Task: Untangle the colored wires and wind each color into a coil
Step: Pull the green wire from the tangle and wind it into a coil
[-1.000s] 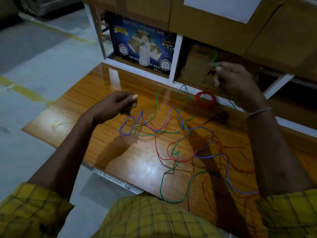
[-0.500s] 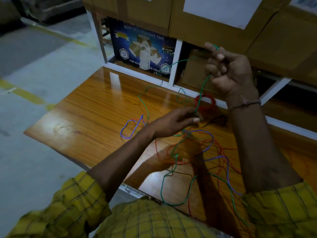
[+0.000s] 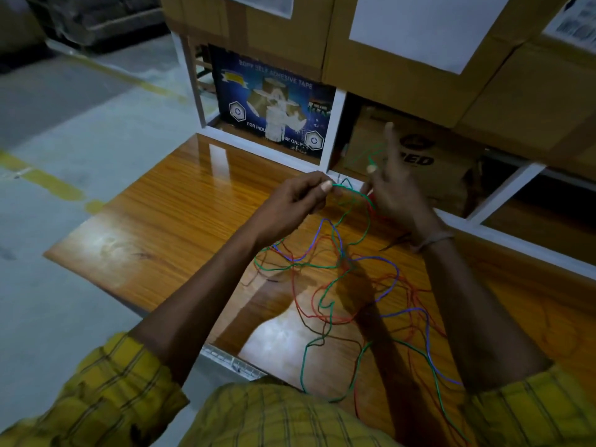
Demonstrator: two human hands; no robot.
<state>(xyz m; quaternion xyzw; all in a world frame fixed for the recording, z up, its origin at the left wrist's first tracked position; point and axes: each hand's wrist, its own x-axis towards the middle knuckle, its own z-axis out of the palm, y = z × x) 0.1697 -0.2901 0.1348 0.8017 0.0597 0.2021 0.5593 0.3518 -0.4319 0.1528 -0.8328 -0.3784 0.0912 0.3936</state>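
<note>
Hands (image 3: 348, 201) raised, pinching green wire (image 3: 350, 190)

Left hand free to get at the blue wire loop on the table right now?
Probably not yet. The left hand is pinching the green wire with the right hand. The blue wire lies uncovered just below it, but tangled with red and green strands.

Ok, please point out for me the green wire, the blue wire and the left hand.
green wire (image 3: 351, 189), head view, on the stretch running between the two hands.
blue wire (image 3: 392, 264), head view, on its loop lying on the table.
left hand (image 3: 295, 201), head view, on the back of the hand.
</note>
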